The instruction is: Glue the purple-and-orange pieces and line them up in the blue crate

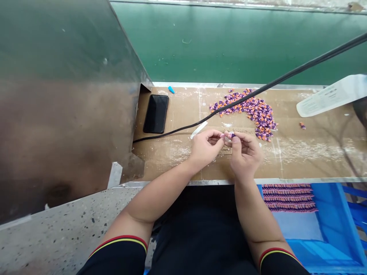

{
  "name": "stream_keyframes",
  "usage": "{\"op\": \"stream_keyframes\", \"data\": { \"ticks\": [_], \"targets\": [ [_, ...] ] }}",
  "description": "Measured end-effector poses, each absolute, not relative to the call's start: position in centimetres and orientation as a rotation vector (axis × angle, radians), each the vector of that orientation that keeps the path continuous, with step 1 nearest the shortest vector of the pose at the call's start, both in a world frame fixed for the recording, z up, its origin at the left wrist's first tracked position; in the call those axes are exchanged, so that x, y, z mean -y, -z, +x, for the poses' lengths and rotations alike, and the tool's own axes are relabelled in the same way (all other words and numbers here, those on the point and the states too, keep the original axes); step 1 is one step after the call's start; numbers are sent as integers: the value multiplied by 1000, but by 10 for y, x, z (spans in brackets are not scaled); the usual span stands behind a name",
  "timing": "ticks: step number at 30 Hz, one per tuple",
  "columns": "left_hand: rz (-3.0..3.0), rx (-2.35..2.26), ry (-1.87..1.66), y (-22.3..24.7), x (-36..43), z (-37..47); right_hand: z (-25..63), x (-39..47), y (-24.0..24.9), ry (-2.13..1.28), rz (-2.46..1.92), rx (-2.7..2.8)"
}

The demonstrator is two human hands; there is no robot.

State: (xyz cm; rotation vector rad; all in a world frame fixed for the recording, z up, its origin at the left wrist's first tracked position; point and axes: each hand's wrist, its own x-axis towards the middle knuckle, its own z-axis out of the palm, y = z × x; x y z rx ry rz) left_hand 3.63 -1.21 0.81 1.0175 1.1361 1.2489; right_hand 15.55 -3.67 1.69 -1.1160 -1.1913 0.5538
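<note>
My right hand [247, 152] pinches a small purple, white and orange moulded piece [232, 135] between thumb and forefinger, just above the cardboard-covered bench [183, 156]. Close beside it, my left hand [207, 148] has its thumb and forefinger pressed together. Whatever lies between those left fingertips is too small to make out. Beyond both hands spreads a heap of similar small purple and orange pieces [262, 114]. A white strip [198, 130] lies at the back of my left hand.
A black cable [183, 127] crosses the bench over the heap. Left lie a phone [156, 114] and a blue cap-like piece [171, 89]. A translucent white container [329, 97] and one loose piece are right. Below, a blue crate [332, 217] holds rows of pieces. A metal panel [71, 95] stands left.
</note>
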Motion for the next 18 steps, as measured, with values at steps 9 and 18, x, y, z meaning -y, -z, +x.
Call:
{"op": "stream_keyframes", "data": {
  "ticks": [9,18],
  "targets": [
    [827,-938,-1239,-20,8,32,160,37,0,-492,-1193,1195],
    [638,-867,-1228,-24,9,34,166,39,3,-418,-1227,1287]
  ]
}}
